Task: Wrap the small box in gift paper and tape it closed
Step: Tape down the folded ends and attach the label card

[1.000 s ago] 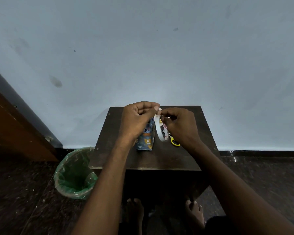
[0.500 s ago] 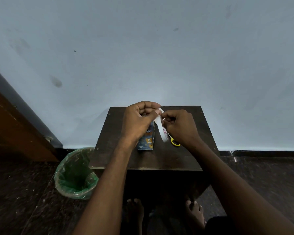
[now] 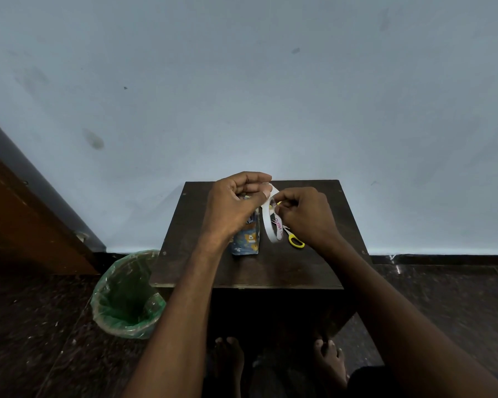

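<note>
Pale wall backing the table (image 3: pixel 270 271), a bin (image 3: pixel 127 297) standing left, scissors (image 3: pixel 295 241) lying right. Left fingers (image 3: pixel 263 193) are pinching tape (image 3: pixel 272 225) beside the box (image 3: pixel 246 239); right hand (image 3: pixel 302 216) is gripping it.

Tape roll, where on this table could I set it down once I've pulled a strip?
Bare wood lies along the table's near edge and left of the wrapped box. Crowded between box and scissors.

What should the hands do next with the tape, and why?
Probably pull the strip out a little longer. The right hand holds the tape roll above the table, and the left hand pinches its free end, which is short. The wrapped box stands below, and the scissors lie ready for cutting.
</note>
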Demonstrator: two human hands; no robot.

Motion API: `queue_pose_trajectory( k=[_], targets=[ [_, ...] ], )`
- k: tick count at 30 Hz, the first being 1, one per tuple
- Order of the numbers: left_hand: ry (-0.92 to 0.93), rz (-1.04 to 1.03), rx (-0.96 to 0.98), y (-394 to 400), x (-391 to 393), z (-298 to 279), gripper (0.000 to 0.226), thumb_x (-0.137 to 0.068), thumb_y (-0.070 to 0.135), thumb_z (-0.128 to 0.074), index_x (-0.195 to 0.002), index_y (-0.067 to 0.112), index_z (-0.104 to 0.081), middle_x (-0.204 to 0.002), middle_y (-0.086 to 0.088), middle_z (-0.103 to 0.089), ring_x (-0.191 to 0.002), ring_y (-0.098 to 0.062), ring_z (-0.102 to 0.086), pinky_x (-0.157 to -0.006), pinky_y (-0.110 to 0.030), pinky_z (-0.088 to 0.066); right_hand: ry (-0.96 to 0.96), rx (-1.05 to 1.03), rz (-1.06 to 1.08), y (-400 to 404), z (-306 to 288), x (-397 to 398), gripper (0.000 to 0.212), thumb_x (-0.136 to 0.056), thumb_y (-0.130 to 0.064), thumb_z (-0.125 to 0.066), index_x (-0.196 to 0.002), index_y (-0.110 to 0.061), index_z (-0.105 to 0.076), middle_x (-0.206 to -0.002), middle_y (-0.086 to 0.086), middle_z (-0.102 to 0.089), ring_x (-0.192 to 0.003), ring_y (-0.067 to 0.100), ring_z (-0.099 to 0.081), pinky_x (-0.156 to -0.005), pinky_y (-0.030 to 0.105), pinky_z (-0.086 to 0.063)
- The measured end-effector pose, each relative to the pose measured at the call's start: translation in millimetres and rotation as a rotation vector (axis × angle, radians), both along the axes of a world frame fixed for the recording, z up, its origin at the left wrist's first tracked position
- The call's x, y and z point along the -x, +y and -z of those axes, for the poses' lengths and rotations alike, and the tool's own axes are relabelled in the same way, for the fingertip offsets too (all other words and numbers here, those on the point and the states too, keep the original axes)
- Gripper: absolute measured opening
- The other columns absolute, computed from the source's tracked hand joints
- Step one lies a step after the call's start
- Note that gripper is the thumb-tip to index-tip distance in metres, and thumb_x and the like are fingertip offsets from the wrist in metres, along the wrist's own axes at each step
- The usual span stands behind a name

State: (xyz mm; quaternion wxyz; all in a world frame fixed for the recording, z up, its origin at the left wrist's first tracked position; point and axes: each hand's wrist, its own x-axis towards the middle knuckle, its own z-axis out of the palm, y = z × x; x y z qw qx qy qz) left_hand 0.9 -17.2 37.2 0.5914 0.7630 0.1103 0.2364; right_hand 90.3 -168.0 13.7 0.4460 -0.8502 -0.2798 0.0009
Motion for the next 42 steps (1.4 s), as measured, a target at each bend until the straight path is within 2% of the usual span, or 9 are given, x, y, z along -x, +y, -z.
queue_pose_trajectory(
  k=[7, 13, 17, 23, 28, 32, 35, 37, 42],
  targets=[
    [-0.009, -0.007, -0.001, 1, 1, 0, 0.024, -0.094, 0.01, -0.08, -0.116, 0.018, -0.082, -0.105, 0.006, -0.083, -0.104, -0.008, -0.078, -0.098, -0.035, -0.062, -0.005, -0.01, -0.008, 0, 0, 0, 0.022, -0.088, -0.013, -0.072, -0.097, -0.03, -0.083, -0.073, -0.011, -0.075, -0.06, -0.002, -0.059, -0.064, 0.025, -0.042],
    [0.002, 0.047, -0.03, 3, 2, -2, 0.034, -0.092, 0.007, -0.081, -0.122, 0.024, -0.08, -0.116, 0.009, -0.081, -0.116, -0.008, -0.074, -0.104, -0.038, -0.059, 0.003, -0.03, 0.021, -2, -3, -2, 0.022, -0.085, -0.009, -0.072, -0.086, -0.029, -0.082, -0.064, -0.015, -0.069, -0.063, 0.003, -0.062, -0.06, 0.024, -0.042],
    [-0.004, 0.072, 0.078, 0, 3, -4, 0.039, -0.089, 0.002, -0.082, -0.125, 0.016, -0.078, -0.111, -0.001, -0.082, -0.111, -0.013, -0.077, -0.102, -0.036, -0.06, -0.006, -0.023, 0.03, -3, -6, 0, 0.03, -0.082, -0.005, -0.064, -0.087, -0.028, -0.082, -0.064, -0.013, -0.069, -0.063, 0.004, -0.063, -0.06, 0.024, -0.042],
    [-0.04, 0.041, 0.109, -2, 4, -5, 0.038, -0.089, 0.004, -0.083, -0.126, 0.01, -0.077, -0.099, -0.004, -0.083, -0.106, -0.015, -0.078, -0.103, -0.03, -0.058, -0.009, -0.032, 0.022, -3, -8, 2, 0.031, -0.082, -0.006, -0.064, -0.088, -0.031, -0.081, -0.065, -0.008, -0.071, -0.063, 0.009, -0.064, -0.061, 0.025, -0.046],
    [-0.024, -0.003, 0.098, -1, 1, -2, 0.035, -0.087, 0.006, -0.086, -0.121, 0.013, -0.08, -0.094, -0.006, -0.083, -0.099, -0.02, -0.08, -0.103, -0.043, -0.06, -0.013, -0.03, -0.019, -4, -8, 2, 0.024, -0.086, -0.012, -0.07, -0.095, -0.03, -0.083, -0.066, -0.012, -0.069, -0.062, 0.0, -0.06, -0.062, 0.025, -0.042],
    [0.001, -0.051, 0.045, -1, 2, 0, 0.033, -0.086, 0.007, -0.087, -0.118, 0.015, -0.082, -0.09, -0.001, -0.083, -0.097, -0.015, -0.08, -0.102, -0.042, -0.061, 0.052, 0.169, -0.043, -5, -2, -6, 0.043, -0.078, -0.004, -0.071, -0.111, -0.03, -0.08, -0.088, -0.011, -0.077, -0.088, 0.008, -0.071, -0.081, 0.029, -0.056],
    [0.011, -0.063, 0.019, -1, 3, 0, 0.033, -0.086, 0.008, -0.087, -0.118, 0.016, -0.082, -0.091, 0.001, -0.083, -0.097, -0.013, -0.08, -0.101, -0.042, -0.061, 0.017, 0.432, 0.078, -10, 11, -8, 0.032, -0.078, -0.006, -0.066, -0.102, -0.023, -0.079, -0.103, 0.001, -0.075, -0.099, 0.028, -0.069, -0.077, 0.033, -0.052],
    [0.011, -0.068, 0.005, 0, 3, 0, 0.033, -0.086, 0.008, -0.087, -0.117, 0.017, -0.083, -0.09, 0.002, -0.083, -0.097, -0.012, -0.08, -0.1, -0.041, -0.061, 0.03, 0.579, 0.084, -15, 18, -5, 0.026, -0.079, -0.007, -0.068, -0.101, -0.018, -0.077, -0.106, 0.008, -0.072, -0.101, 0.035, -0.067, -0.075, 0.034, -0.051],
    [0.008, -0.066, -0.016, 0, 5, 0, 0.032, -0.086, 0.007, -0.087, -0.116, 0.017, -0.083, -0.088, 0.003, -0.083, -0.095, -0.01, -0.08, -0.097, -0.036, -0.062, 0.029, 0.566, 0.062, -12, 26, -5, 0.014, -0.081, -0.013, -0.07, -0.093, -0.019, -0.074, -0.103, 0.007, -0.071, -0.103, 0.036, -0.067, -0.08, 0.036, -0.05]
  ],
)
